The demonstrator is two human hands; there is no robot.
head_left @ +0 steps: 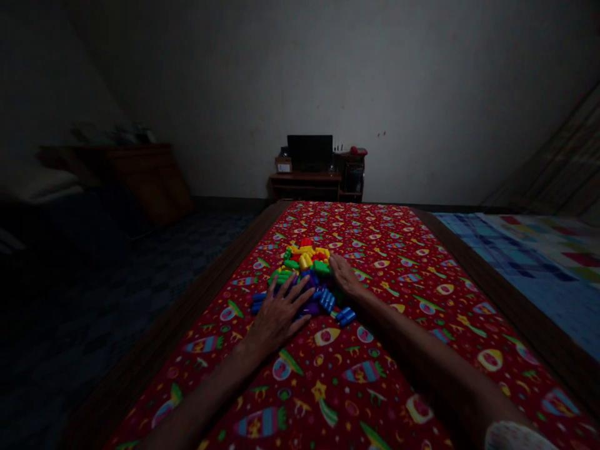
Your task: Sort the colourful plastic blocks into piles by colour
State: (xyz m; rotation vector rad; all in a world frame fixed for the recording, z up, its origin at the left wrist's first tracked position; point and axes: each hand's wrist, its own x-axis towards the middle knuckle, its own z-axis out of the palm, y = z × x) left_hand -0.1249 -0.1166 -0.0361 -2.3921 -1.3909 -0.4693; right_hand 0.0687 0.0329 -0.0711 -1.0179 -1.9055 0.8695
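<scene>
A heap of colourful plastic building blocks (305, 261) lies on a red patterned cloth (365, 369). My left hand (279, 312) rests over the near left side of the heap, fingers spread across blue, purple and green blocks. Along the right side my right hand (344, 275) is held with its fingers stretched out together, beside a green block (321, 268). Two blue blocks, one a ridged piece (345, 316), lie at the near right edge. Yellow and red blocks sit at the far end. Some blocks are hidden beneath my left hand.
The red cloth covers a long surface with brown edges (443, 250). Beyond it, a dark monitor (310, 152) stands on a low wooden desk (304, 179) against the wall. A wooden cabinet (145, 181) is at left; checked bedding (506, 256) lies at right.
</scene>
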